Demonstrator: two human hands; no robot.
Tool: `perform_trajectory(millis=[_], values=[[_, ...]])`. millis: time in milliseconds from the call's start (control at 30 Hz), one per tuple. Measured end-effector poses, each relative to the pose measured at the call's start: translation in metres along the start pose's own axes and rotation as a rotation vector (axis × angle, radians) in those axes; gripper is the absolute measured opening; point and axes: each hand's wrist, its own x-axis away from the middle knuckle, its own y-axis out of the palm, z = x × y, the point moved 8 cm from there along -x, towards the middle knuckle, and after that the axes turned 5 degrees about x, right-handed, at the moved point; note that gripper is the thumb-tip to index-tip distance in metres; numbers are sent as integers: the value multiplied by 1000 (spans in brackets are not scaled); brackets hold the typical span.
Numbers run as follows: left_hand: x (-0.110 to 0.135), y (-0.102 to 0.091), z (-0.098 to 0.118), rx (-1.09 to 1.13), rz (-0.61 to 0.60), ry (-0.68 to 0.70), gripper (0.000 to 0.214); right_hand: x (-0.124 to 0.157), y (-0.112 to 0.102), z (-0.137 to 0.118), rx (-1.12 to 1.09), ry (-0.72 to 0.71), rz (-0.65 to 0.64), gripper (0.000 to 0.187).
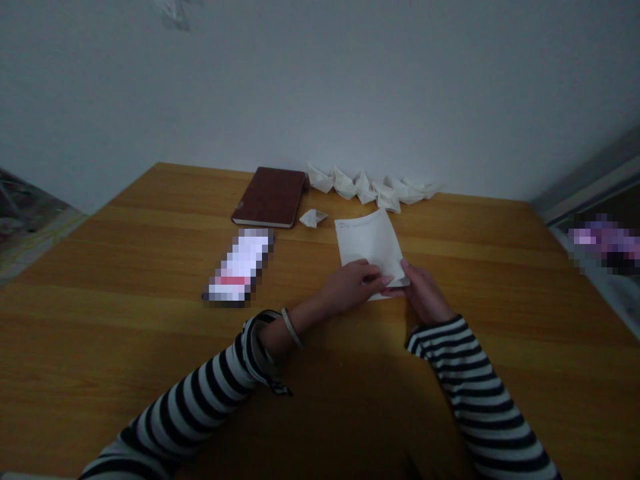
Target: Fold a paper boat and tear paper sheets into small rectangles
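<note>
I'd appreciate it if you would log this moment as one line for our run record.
left hand: holding sheet of paper | right hand: holding same sheet | beyond: paper boats, brown notebook

A home room: wooden table against a white wall.

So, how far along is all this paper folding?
Done: a row of folded white paper boats along the wall, plus one small white paper boat beside the brown hardcover notebook. In hand: a rectangular white paper sheet, held at its near edge by the left hand and right hand. Left: that sheet lies mostly flat, not yet boat-shaped.
</note>
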Motion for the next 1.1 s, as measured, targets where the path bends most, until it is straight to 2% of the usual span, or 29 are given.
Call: perform_trajectory(millis=[133,267,467,667,800,1100], values=[[0,-1,1,13,1,14,44,0,0,0,6,-1,-30,48],[0,-2,3,6,9,-29,48,1,2,-2,44,-17,-43,48],[2,-4,4,-9,40,-58,55,3,10,-10,141,-70,-34,39],[2,1,4,-55,8,-14,51,4,9,-11,214,-62,26,56],[3,5,3,-97,0,30,41,4,9,-18,343,-157,53,48],[2,7,2,-90,-39,49,39,3,3,-5,229,-54,36,36]])
